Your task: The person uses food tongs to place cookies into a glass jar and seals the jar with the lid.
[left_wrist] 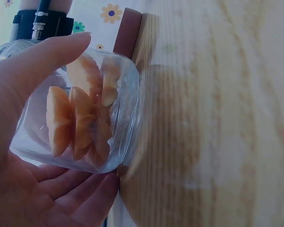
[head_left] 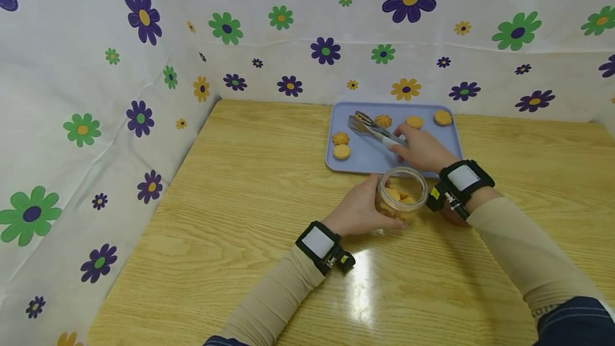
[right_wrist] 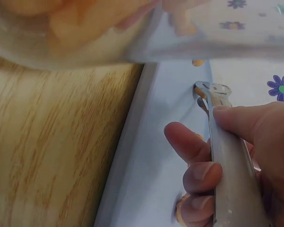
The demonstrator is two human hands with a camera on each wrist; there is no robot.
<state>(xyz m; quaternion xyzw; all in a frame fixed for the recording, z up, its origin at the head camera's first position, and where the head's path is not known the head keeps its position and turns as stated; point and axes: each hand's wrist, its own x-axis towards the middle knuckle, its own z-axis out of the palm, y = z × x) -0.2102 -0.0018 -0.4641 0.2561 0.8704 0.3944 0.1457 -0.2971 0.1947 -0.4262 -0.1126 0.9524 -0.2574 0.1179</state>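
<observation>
1. The left hand (head_left: 360, 207) is partly open, curved round a clear jar (left_wrist: 34, 125). Its thumb lies along one side and its fingers along the other, so the jar sits between them.
2. Several cookies (left_wrist: 80, 123) are inside the jar, visible through its wall in the left wrist view. The jar's round mouth faces up toward the head camera; I cannot tell whether its base touches the tabletop (head_left: 230, 186).
3. The right hand (head_left: 423, 148) is closed round the handle of metal tongs (head_left: 377, 131). The thumb presses one arm of the tongs, and curled fingers bear on the other side.
4. The tongs point away to the left over a pale blue tray (head_left: 365, 163), their tips slightly apart. A cookie shows beside the tips, partly hidden; whether they pinch it is unclear.
5. More cookies lie on the tray, well apart from the left hand: two near its left edge, others along the far side, one of them in the far right corner.
6. The jar stands nearer the person than the tray, just in front of its near edge, with the right hand beyond it.
7. A reddish-brown object (head_left: 453, 213) shows partly beneath the right wrist.
</observation>
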